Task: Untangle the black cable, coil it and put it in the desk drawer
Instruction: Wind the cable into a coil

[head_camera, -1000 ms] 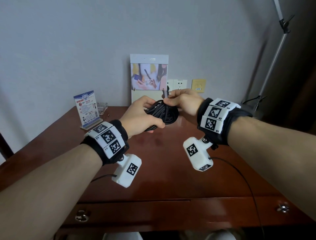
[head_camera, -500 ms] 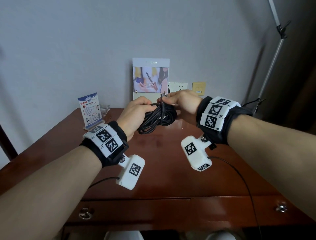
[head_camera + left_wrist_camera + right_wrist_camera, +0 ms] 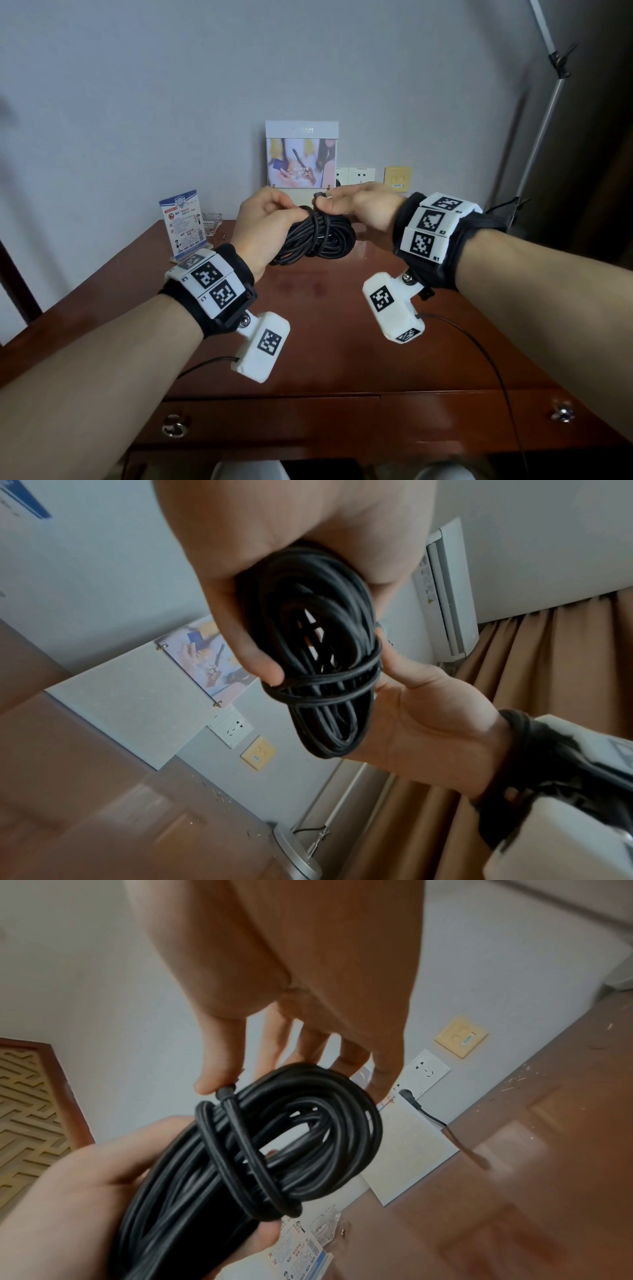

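Observation:
The black cable (image 3: 317, 238) is wound into a coil, held in the air above the red-brown desk (image 3: 325, 342). My left hand (image 3: 267, 226) grips the coil's left side, fingers curled round the bundle (image 3: 308, 647). My right hand (image 3: 346, 205) pinches the cable's plug end (image 3: 322, 196) at the top of the coil, between thumb and forefinger (image 3: 219, 1080). A couple of turns of the free end wrap across the coil (image 3: 253, 1156). The desk drawer (image 3: 274, 421) is closed below the front edge, with a ring pull (image 3: 174, 426).
A blue-and-white sign stand (image 3: 185, 228) and a small glass dish (image 3: 211, 222) sit at the desk's back left. A picture board (image 3: 301, 157) leans on the wall beside sockets (image 3: 356, 175). A metal lamp pole (image 3: 544, 113) stands at the right. A second drawer knob (image 3: 561, 413) shows.
Both hands rose a little with the coil. The right hand brought the free end round the bundle and now pinches the plug at the top.

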